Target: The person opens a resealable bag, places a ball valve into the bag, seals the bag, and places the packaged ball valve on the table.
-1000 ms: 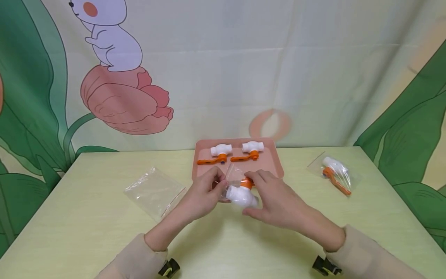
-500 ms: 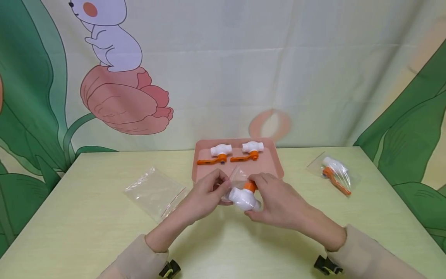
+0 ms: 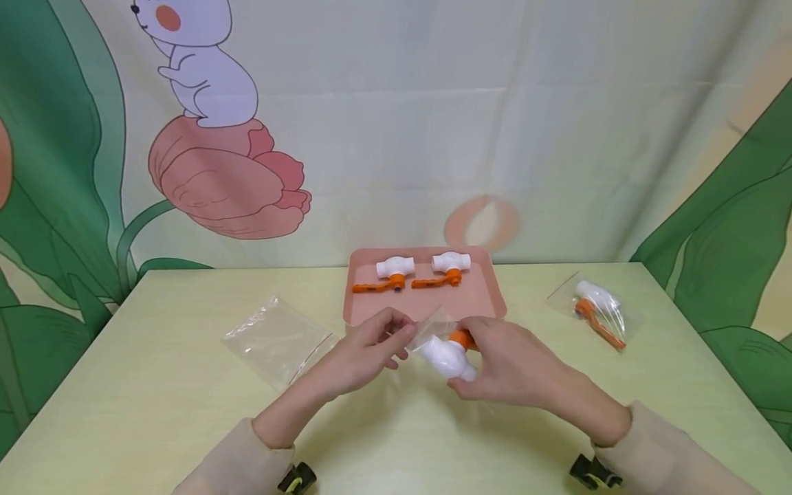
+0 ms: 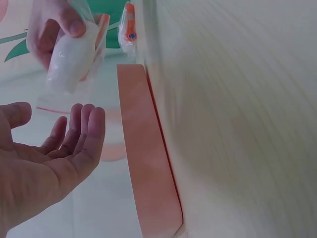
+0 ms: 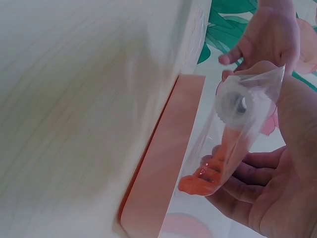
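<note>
My right hand (image 3: 516,357) grips a white ball valve (image 3: 447,359) with an orange lever, which sits inside a clear zip bag (image 3: 436,323). In the right wrist view the orange lever (image 5: 210,171) shows through the film, pointing away from the valve's round end. The bag's red zip line (image 4: 52,110) faces my left hand (image 4: 49,168), whose thumb and fingers are spread apart with nothing between them. From the head view, that left hand (image 3: 371,350) is right beside the bag's opening edge.
Behind the hands, a pink tray (image 3: 427,308) holds two unbagged ball valves, one left (image 3: 394,268) and one right (image 3: 451,262). A flat clear bag (image 3: 278,342) lies on the table at left. Another bagged valve (image 3: 599,309) lies at right.
My right hand has moved slightly right and toward me with the bagged valve. The left hand's fingers have loosened from the bag's edge. The camera view has shifted a little.
</note>
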### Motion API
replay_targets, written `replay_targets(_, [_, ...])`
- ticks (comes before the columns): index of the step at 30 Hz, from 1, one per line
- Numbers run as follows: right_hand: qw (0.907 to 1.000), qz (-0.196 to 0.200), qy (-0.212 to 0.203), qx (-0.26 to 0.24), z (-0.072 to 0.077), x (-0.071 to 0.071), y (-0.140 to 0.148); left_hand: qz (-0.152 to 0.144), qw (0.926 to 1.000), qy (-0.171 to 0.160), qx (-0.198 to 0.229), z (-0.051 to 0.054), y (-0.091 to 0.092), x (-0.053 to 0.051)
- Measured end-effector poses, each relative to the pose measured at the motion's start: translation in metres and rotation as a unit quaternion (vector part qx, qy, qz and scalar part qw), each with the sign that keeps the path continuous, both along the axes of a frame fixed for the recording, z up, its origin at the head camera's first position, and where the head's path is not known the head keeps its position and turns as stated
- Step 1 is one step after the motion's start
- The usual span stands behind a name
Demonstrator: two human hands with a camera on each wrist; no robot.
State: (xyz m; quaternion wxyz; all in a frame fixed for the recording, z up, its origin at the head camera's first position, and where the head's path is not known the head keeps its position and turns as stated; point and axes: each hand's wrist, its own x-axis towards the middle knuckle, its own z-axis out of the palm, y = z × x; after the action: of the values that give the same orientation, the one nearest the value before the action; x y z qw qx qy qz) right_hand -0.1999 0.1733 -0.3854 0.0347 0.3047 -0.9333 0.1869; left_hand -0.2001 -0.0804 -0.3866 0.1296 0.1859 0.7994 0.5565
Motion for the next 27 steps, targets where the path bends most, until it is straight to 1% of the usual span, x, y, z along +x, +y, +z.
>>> replay_targets(4, [0.9999, -0.013, -0.007, 0.006, -0.001, -0.002, 0.011, -0.007, 0.9995, 0.021, -0.024, 0.000, -0.005, 0.000])
replay_targets(8, [0.9993, -0.034, -0.011, 0.014, -0.004, -0.004, 0.025, 0.002, 0.9982, 0.034, -0.049, 0.001, -0.013, 0.000])
replay_targets(12, [0.9982, -0.057, -0.013, 0.014, -0.007, -0.006, 0.041, 0.007, 0.9969, 0.038, -0.069, 0.001, -0.021, -0.001])
replay_targets(15, [0.9970, -0.074, -0.021, 0.012, -0.009, -0.008, 0.054, 0.001, 0.9955, 0.044, -0.084, 0.000, -0.023, -0.002])
replay_targets(21, [0.9946, -0.097, -0.034, 0.013, -0.011, -0.011, 0.076, -0.017, 0.9932, 0.067, -0.094, -0.004, -0.029, -0.003])
replay_targets(24, [0.9942, -0.101, -0.033, 0.013, -0.012, -0.013, 0.086, -0.016, 0.9922, 0.076, -0.098, -0.005, -0.033, -0.004])
replay_targets(27, [0.9939, -0.106, -0.028, 0.016, -0.014, -0.015, 0.095, -0.011, 0.9916, 0.076, -0.104, -0.005, -0.037, -0.005])
